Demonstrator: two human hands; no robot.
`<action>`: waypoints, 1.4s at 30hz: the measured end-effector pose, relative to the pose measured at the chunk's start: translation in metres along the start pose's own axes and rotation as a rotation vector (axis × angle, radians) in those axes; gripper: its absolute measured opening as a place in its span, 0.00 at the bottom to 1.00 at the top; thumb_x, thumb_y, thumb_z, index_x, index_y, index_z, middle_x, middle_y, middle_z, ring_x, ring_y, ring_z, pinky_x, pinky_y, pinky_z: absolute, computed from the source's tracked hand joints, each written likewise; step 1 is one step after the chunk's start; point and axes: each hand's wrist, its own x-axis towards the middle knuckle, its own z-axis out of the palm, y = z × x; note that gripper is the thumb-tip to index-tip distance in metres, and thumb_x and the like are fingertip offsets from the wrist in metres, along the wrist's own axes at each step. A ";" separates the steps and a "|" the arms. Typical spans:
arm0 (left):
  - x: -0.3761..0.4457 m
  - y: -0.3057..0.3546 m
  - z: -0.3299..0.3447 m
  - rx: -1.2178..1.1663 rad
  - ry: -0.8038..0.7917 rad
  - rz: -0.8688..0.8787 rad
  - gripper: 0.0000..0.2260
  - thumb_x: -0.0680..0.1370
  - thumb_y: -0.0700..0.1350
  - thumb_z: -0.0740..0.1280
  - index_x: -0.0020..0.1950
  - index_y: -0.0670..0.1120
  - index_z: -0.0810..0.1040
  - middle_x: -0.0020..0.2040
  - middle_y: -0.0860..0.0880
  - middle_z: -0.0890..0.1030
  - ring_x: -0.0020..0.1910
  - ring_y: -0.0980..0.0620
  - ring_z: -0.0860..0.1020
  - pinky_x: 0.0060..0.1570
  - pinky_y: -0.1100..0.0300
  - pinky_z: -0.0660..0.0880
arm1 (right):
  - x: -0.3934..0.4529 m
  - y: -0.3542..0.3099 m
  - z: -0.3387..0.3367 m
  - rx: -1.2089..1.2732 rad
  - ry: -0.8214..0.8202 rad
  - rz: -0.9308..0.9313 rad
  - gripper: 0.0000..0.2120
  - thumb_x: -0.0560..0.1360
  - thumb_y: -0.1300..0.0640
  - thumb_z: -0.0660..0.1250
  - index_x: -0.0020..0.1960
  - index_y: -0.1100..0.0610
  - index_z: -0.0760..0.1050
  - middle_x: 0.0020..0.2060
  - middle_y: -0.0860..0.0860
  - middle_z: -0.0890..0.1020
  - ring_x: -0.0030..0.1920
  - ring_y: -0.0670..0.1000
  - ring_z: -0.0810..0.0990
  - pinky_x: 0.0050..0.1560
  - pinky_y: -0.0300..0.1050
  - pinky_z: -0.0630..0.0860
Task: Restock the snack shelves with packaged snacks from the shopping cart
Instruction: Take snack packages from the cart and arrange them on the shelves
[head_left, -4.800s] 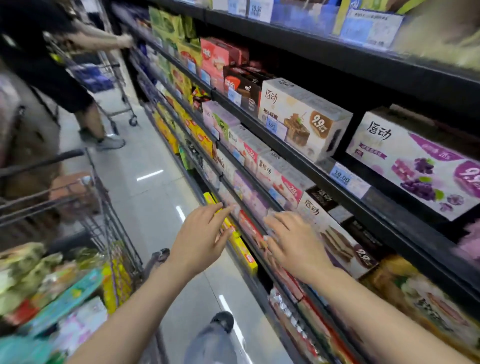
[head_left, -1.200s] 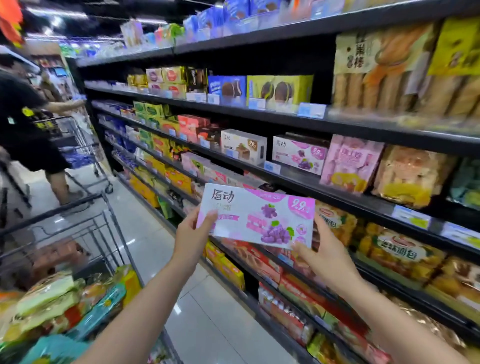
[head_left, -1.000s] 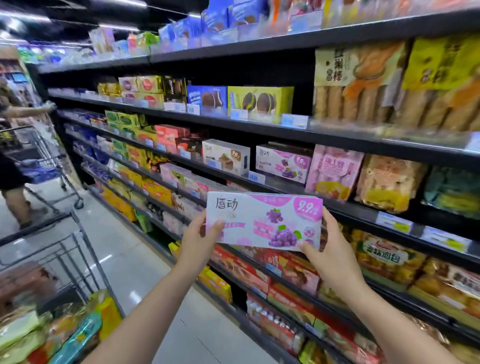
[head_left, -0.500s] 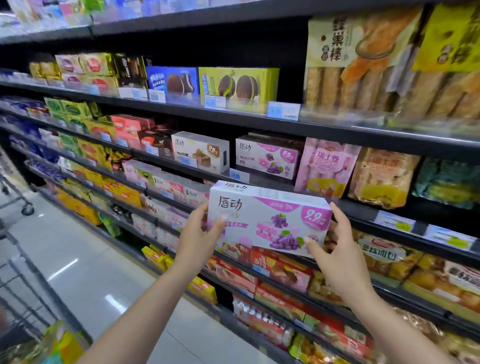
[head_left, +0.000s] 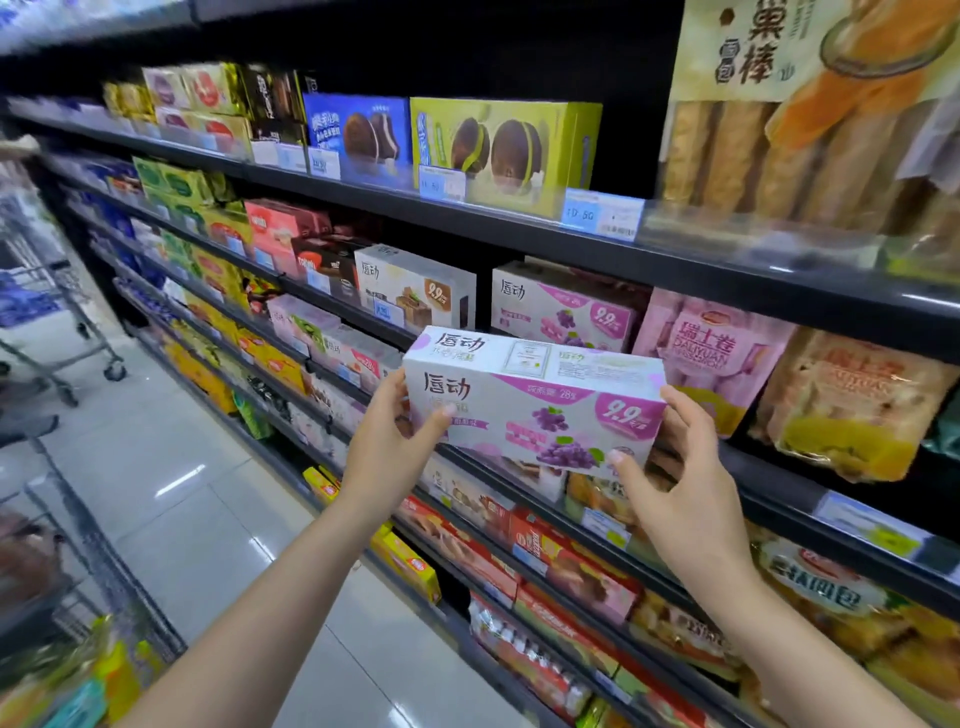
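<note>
I hold a white and purple grape snack box (head_left: 535, 405) in front of the shelves, its long side level. My left hand (head_left: 392, 447) grips its left end, thumb on the front face. My right hand (head_left: 680, 483) grips its right end from below and behind. Just behind and above it, a matching grape box (head_left: 563, 306) stands on the middle shelf (head_left: 519, 244). The shopping cart (head_left: 78, 597) with colourful packets is at the lower left, blurred.
A brown-and-white box (head_left: 415, 291) stands left of the matching grape box, pink bagged rolls (head_left: 711, 358) to its right. Lower shelves hold red and yellow packs. Another cart (head_left: 47, 322) stands down the tiled aisle at the left.
Both hands took the grape box and raised it from waist level toward the middle shelf. The view swung right and closer to the shelves, so the cart slid to the left edge.
</note>
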 end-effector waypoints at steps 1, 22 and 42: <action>0.008 -0.001 0.000 -0.012 0.005 -0.002 0.16 0.76 0.50 0.71 0.54 0.68 0.68 0.52 0.64 0.79 0.52 0.67 0.77 0.51 0.59 0.78 | 0.006 0.000 0.003 -0.005 0.002 -0.017 0.33 0.74 0.57 0.70 0.64 0.28 0.57 0.57 0.27 0.69 0.57 0.25 0.69 0.45 0.18 0.67; 0.220 -0.040 0.009 0.276 -0.181 0.411 0.16 0.75 0.54 0.69 0.59 0.48 0.74 0.51 0.53 0.76 0.52 0.53 0.72 0.52 0.57 0.73 | 0.108 0.021 0.115 -0.100 0.426 -0.022 0.33 0.75 0.64 0.68 0.70 0.39 0.59 0.64 0.29 0.65 0.69 0.41 0.66 0.70 0.52 0.67; 0.251 -0.079 0.016 0.719 -0.145 0.655 0.14 0.74 0.53 0.70 0.49 0.42 0.77 0.47 0.45 0.77 0.50 0.43 0.74 0.55 0.43 0.73 | 0.122 0.029 0.120 -0.448 0.321 0.193 0.23 0.76 0.57 0.67 0.68 0.53 0.65 0.57 0.46 0.71 0.59 0.46 0.71 0.54 0.41 0.68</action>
